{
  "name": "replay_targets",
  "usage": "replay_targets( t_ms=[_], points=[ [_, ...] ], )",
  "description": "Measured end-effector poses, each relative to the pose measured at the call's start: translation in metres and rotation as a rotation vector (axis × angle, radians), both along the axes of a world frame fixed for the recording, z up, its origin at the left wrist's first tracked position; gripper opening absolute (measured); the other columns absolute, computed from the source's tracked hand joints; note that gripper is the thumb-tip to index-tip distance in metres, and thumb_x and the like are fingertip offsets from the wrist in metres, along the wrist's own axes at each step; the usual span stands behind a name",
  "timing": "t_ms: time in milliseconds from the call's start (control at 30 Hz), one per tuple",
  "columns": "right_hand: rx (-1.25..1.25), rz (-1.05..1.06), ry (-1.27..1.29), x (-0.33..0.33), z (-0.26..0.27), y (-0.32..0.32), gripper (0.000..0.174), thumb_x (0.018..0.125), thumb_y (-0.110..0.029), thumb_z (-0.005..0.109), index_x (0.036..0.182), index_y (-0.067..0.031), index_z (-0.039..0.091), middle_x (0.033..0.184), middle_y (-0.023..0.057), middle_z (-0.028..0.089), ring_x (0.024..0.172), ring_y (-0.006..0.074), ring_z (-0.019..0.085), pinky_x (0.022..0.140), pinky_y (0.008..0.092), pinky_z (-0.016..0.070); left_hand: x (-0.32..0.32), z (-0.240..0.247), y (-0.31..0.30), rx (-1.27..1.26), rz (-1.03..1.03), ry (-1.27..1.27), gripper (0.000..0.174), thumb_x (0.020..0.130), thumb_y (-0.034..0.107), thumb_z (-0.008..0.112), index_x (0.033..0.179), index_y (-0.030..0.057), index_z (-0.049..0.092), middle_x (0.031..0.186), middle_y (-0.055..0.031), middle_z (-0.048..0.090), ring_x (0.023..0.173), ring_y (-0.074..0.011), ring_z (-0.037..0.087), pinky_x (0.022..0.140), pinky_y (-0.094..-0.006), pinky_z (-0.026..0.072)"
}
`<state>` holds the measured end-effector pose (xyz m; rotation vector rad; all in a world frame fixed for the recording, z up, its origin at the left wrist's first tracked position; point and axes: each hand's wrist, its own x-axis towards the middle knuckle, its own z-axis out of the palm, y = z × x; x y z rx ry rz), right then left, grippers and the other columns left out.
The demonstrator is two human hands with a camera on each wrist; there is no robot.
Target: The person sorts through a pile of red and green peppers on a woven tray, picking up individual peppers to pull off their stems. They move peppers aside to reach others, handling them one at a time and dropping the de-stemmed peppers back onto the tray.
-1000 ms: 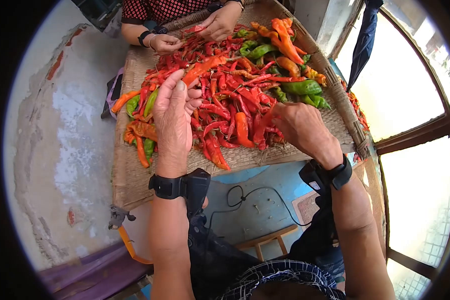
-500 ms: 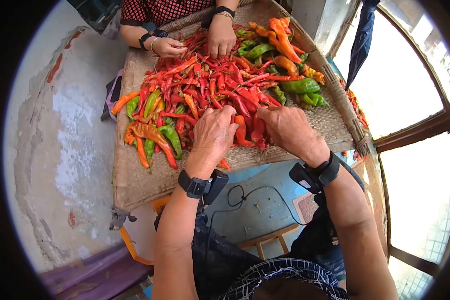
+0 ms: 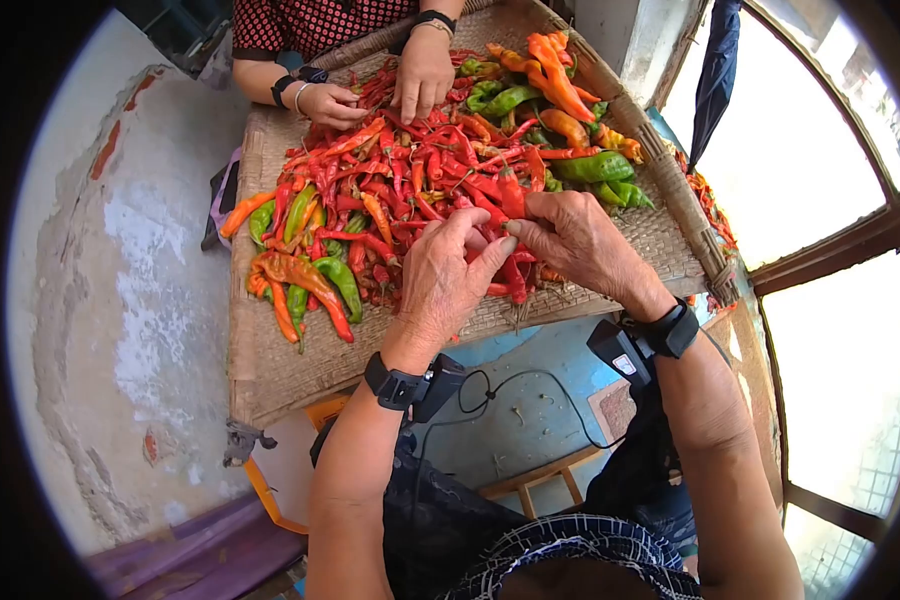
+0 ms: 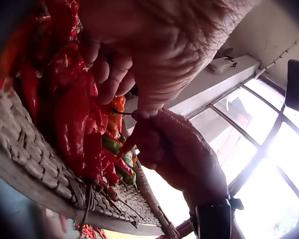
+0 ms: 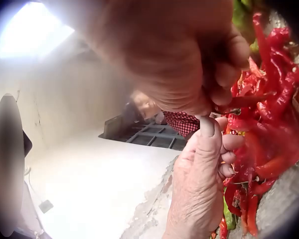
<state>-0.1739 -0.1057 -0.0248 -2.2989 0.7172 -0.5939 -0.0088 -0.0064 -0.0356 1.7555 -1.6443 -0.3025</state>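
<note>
My right hand [image 3: 595, 240] holds a red chili pepper [image 3: 511, 194] over the front of the heap, its tip pointing away from me. Thumb and fingers of my left hand [image 3: 445, 280] pinch at the stem end, right against the right thumb. A thin dark stem [image 4: 121, 113] shows beside the left thumb in the left wrist view. From the right wrist view, the left thumb [image 5: 208, 149] meets the right fingertips beside the heap. Red chili peppers [image 3: 370, 180] lie piled under both hands on a woven tray [image 3: 280, 370].
Another person's hands [image 3: 425, 75] work at the far side of the heap. Green peppers [image 3: 600, 168] and orange ones [image 3: 560, 75] lie at the right, more mixed peppers [image 3: 300, 270] at the left. A window [image 3: 830, 380] stands to the right, a wall [image 3: 130, 300] to the left.
My left hand let go of an orange-red pepper at the tray's left and came right to meet my right hand. The right hand has lifted a red pepper from the heap.
</note>
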Motion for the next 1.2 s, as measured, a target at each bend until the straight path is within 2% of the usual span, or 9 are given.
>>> replay_targets(
  t_ms=[167, 300, 500, 633, 800, 833, 1000, 1133, 1200],
  points=[
    [-0.004, 0.034, -0.03, 0.001, -0.002, 0.006, 0.018, 0.088, -0.017, 0.059, 0.083, 0.0005, 0.06, 0.073, 0.0223, 0.062, 0.071, 0.0408, 0.063, 0.063, 0.0476, 0.0504, -0.007, -0.01, -0.003, 0.001, -0.061, 0.69, 0.025, 0.088, 0.015, 0.068, 0.106, -0.001, 0.062, 0.084, -0.0045, 0.065, 0.07, -0.0097, 0.06, 0.067, -0.026, 0.0509],
    [-0.105, 0.074, 0.055, 0.0, 0.0, 0.01, 0.017, 0.086, -0.017, 0.061, 0.087, -0.0011, 0.06, 0.07, 0.0201, 0.063, 0.072, 0.0398, 0.064, 0.063, 0.0471, 0.0511, 0.001, -0.011, 0.0, -0.026, -0.123, 0.542, 0.019, 0.093, 0.017, 0.064, 0.104, 0.0012, 0.062, 0.086, -0.0006, 0.064, 0.075, -0.0064, 0.059, 0.068, -0.0224, 0.0501],
    [-0.363, -0.014, 0.388, -0.004, -0.012, 0.007, 0.014, 0.082, -0.014, 0.063, 0.088, -0.0035, 0.055, 0.066, 0.0175, 0.061, 0.066, 0.0385, 0.063, 0.057, 0.0468, 0.0492, 0.028, 0.021, -0.002, -0.158, -0.104, 1.019, 0.016, 0.094, 0.016, 0.063, 0.101, 0.0028, 0.059, 0.09, -0.0066, 0.066, 0.084, -0.0144, 0.065, 0.077, -0.0273, 0.054],
    [-0.417, -0.001, 0.417, -0.006, -0.012, 0.006, 0.014, 0.08, -0.012, 0.062, 0.089, -0.0037, 0.055, 0.069, 0.0161, 0.062, 0.069, 0.0367, 0.064, 0.058, 0.0454, 0.0506, 0.079, 0.025, -0.017, -0.407, 0.273, 1.268, 0.032, 0.095, 0.017, 0.06, 0.118, -0.0035, 0.051, 0.117, -0.0179, 0.061, 0.103, -0.0241, 0.064, 0.09, -0.0318, 0.0513],
    [-0.447, 0.008, 0.392, 0.001, -0.007, 0.009, 0.013, 0.079, -0.011, 0.063, 0.087, -0.0028, 0.057, 0.074, 0.0154, 0.065, 0.072, 0.0337, 0.067, 0.061, 0.0436, 0.0529, 0.056, 0.006, -0.011, 0.076, 0.218, 0.598, 0.063, 0.093, 0.021, 0.061, 0.144, -0.0024, 0.032, 0.112, -0.0132, 0.064, 0.078, -0.0133, 0.063, 0.063, -0.023, 0.0501],
    [-0.457, 0.005, 0.399, 0.002, -0.005, 0.011, 0.013, 0.079, -0.011, 0.064, 0.087, -0.002, 0.06, 0.075, 0.0156, 0.067, 0.073, 0.0323, 0.069, 0.061, 0.0427, 0.0544, 0.045, -0.003, -0.013, 0.01, 0.173, 0.4, 0.056, 0.091, 0.02, 0.062, 0.14, -0.0003, 0.042, 0.099, -0.0151, 0.066, 0.08, -0.0178, 0.064, 0.07, -0.0313, 0.0519],
    [-0.471, -0.008, 0.373, 0.005, -0.008, 0.014, 0.011, 0.079, -0.01, 0.063, 0.085, -0.0021, 0.06, 0.076, 0.0156, 0.067, 0.073, 0.0314, 0.068, 0.062, 0.0413, 0.0545, 0.021, -0.014, -0.02, -0.048, 0.023, -0.295, 0.018, 0.09, 0.013, 0.063, 0.105, 0.0034, 0.064, 0.084, -0.0091, 0.065, 0.07, -0.0094, 0.059, 0.062, -0.0245, 0.048],
    [-0.502, -0.02, 0.332, -0.001, -0.01, 0.007, 0.013, 0.075, -0.011, 0.065, 0.085, -0.0027, 0.06, 0.074, 0.0153, 0.066, 0.071, 0.0323, 0.068, 0.062, 0.0414, 0.0541, 0.016, 0.003, -0.025, -0.133, 0.062, 0.178, 0.005, 0.085, 0.004, 0.065, 0.089, 0.0015, 0.063, 0.075, -0.007, 0.063, 0.063, -0.0163, 0.059, 0.061, -0.0298, 0.0486],
    [-0.501, -0.034, 0.329, -0.006, -0.007, 0.003, 0.014, 0.074, -0.011, 0.066, 0.084, -0.0029, 0.06, 0.073, 0.0154, 0.066, 0.071, 0.033, 0.067, 0.062, 0.0418, 0.0538, 0.021, 0.012, -0.022, -0.168, 0.076, 0.282, 0.008, 0.09, 0.008, 0.063, 0.094, 0.0017, 0.064, 0.08, -0.0017, 0.063, 0.068, -0.0077, 0.058, 0.063, -0.0225, 0.0477]
  ],
)
